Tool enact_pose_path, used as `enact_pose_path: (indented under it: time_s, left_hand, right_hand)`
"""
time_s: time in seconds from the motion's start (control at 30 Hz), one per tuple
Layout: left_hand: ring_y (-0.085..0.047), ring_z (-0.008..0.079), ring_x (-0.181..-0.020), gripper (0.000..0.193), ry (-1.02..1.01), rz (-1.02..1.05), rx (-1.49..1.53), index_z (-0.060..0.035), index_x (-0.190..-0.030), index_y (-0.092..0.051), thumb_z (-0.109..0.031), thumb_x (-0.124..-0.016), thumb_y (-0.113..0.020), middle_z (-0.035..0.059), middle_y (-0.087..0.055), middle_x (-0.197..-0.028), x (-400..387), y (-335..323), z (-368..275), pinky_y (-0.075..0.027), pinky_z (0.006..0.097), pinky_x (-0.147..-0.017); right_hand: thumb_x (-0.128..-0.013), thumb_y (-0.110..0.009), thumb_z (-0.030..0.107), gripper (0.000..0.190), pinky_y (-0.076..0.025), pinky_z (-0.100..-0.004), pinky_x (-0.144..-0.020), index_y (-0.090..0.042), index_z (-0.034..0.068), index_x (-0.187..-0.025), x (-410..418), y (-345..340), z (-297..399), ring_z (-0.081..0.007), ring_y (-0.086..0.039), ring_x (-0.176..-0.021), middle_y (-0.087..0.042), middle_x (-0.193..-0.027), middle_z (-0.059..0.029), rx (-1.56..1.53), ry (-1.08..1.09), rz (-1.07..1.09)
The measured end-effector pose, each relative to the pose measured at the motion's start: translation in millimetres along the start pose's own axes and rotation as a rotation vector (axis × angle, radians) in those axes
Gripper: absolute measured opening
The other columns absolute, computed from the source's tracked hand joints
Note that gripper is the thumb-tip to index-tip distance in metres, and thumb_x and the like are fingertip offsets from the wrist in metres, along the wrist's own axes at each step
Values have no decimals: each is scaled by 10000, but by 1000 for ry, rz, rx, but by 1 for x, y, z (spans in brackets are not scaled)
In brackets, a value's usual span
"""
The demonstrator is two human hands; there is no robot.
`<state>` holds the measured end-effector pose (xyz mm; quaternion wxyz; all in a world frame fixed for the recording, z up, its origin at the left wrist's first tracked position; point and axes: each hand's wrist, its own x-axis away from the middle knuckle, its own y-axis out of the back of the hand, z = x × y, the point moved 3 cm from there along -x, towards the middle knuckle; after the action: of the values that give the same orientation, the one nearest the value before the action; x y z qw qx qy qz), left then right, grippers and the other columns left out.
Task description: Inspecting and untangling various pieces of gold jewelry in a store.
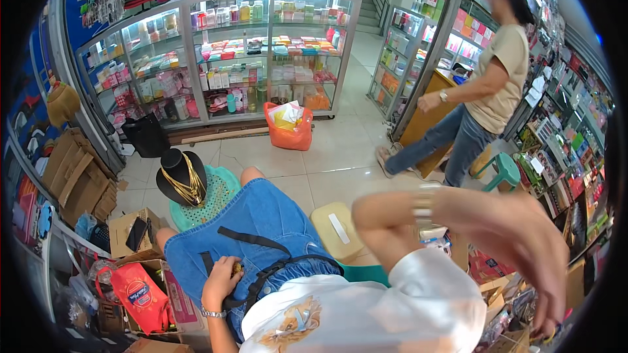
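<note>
My left hand [222,282], with a metal-band watch at its wrist, rests on the blue denim skirt [265,215] in my lap. Its fingers are curled around a small gold-coloured piece [238,268], mostly hidden by them. My right hand [532,255] is raised at the right, blurred, its fingers pointing down over cluttered open cartons [510,340]; whether it grips anything is unclear. Before my knees, a black necklace bust [172,169] draped with gold-coloured chains [189,181] stands on a turquoise perforated plastic surface [216,206], where small gold-coloured bits lie.
A person [495,68] walks at the right, near a green stool [503,171]. Ahead are glass display cases [270,54] and an orange plastic bag [290,127]. A beige lidded container [336,230] sits beside me. At left are a phone [137,234] on a carton and a red bag [140,296].
</note>
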<state>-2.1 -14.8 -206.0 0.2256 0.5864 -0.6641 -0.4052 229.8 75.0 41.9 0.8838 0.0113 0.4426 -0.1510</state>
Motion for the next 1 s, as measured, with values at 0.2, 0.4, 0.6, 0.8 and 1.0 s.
enact_pose_path:
  time_s: [0.2,0.4,0.6,0.8,1.0]
  left_hand:
    - [-568,164,-721,352,324,42,114,17,-992,-571,-7,-664,-697,86,-609,-876,-7,32,-24,-467,272,-671]
    - [-560,129,-715,394,313,-309,624,-7,-1008,-571,34,-640,-705,74,-607,-849,-27,43,-34,-462,238,-634]
    - [-554,109,-678,366,281,-489,921,-33,-1011,-573,28,-673,-697,54,-608,-779,-39,-9,14,-450,211,-603]
    - [-509,97,-621,181,384,-363,589,-40,-935,-571,-67,-779,-661,20,-576,-713,-36,-11,24,-426,212,-578]
    - [-464,84,-657,69,429,-341,818,-47,-838,-552,-112,-849,-570,7,-563,-776,-37,-24,40,-385,197,-616]
  right_hand:
    - [-890,-515,224,249,-474,-279,-698,-629,16,-968,-1,25,-71,-175,-578,-694,-640,-838,-95,245,-381,-182]
    - [-919,-496,362,363,-484,-266,-648,-592,34,-1039,101,32,-217,-170,-577,-724,-618,-949,-124,568,-1118,333]
    - [-879,-595,260,284,-474,-204,-525,-613,-23,-895,143,52,-256,-134,-576,-602,-637,-877,-138,44,-1194,5]
    - [-843,-646,165,177,-528,-224,-594,-614,-9,-845,159,60,-273,-122,-588,-660,-640,-828,-108,18,-1066,-245]
    - [-863,-618,182,172,-499,-204,-595,-587,28,-933,150,63,-252,-108,-567,-662,-593,-775,-58,-162,-1067,-494]
